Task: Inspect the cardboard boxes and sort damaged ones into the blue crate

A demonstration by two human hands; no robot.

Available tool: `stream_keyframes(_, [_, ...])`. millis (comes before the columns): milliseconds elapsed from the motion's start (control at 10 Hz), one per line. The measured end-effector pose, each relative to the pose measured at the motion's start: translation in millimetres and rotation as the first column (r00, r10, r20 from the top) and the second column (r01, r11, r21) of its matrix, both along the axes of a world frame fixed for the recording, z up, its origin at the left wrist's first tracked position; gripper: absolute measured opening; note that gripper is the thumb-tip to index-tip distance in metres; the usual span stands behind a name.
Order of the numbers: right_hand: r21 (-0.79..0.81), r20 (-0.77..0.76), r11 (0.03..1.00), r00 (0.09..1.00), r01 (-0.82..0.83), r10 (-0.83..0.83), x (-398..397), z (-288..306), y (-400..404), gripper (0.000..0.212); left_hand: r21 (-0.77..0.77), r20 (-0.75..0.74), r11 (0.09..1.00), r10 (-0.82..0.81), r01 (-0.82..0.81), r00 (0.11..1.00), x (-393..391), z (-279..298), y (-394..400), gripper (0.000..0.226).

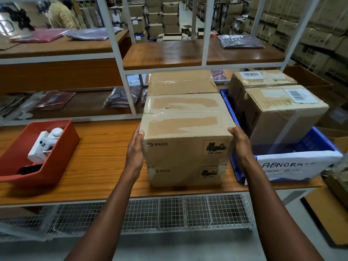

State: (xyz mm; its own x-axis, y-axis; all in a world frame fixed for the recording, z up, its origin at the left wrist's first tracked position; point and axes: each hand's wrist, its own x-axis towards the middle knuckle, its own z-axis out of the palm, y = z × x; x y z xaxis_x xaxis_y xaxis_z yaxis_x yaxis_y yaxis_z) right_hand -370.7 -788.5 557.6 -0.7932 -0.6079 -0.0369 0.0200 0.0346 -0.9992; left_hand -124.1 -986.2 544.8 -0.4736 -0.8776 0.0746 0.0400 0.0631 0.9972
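The desk (98, 147) carries everything, under a white shelf frame (120, 59) that closes the far side. On the right stands the blue crate (318, 142), already holding two boxes (282, 117), with a paper sign (293, 164) on its near wall; little room seems left inside. Beside it, in the middle, the top box (184, 125) sits on a lower box (186, 175), and another box (180, 82) stands behind. The left hand (136, 146) and the right hand (240, 142) grip the top box at its two near corners, probably to lift and turn it for inspection; its tape is torn. A red tray (62, 147) with a white device (45, 143) lies well to the left.
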Motion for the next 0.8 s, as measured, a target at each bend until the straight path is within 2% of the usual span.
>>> stream_keyframes(200, [-0.020,0.015,1.000,1.000,-0.008,0.009,3,5,0,0.026,-0.001,0.008,1.000,0.014,-0.014,1.000,0,5,5,0.043])
stream_keyframes(300, [-0.014,0.014,1.000,1.000,-0.008,0.008,4,4,0,0.031,0.004,0.017,1.000,0.018,-0.018,1.000,0,5,5,0.046])
stream_keyframes(500, [-0.001,-0.061,1.000,0.998,-0.001,0.001,1,6,-1,0.029,-0.021,0.031,0.999,0.046,-0.045,0.998,4,8,3,0.050])
stream_keyframes(700, [0.007,-0.114,0.994,0.988,0.111,-0.109,18,6,7,0.066,-0.167,0.012,0.983,0.076,-0.073,0.997,14,20,8,0.053])
stream_keyframes(800, [0.003,-0.261,0.989,0.955,0.150,-0.144,28,5,7,0.075,-0.333,0.029,0.939,0.098,-0.082,0.995,16,26,10,0.057])
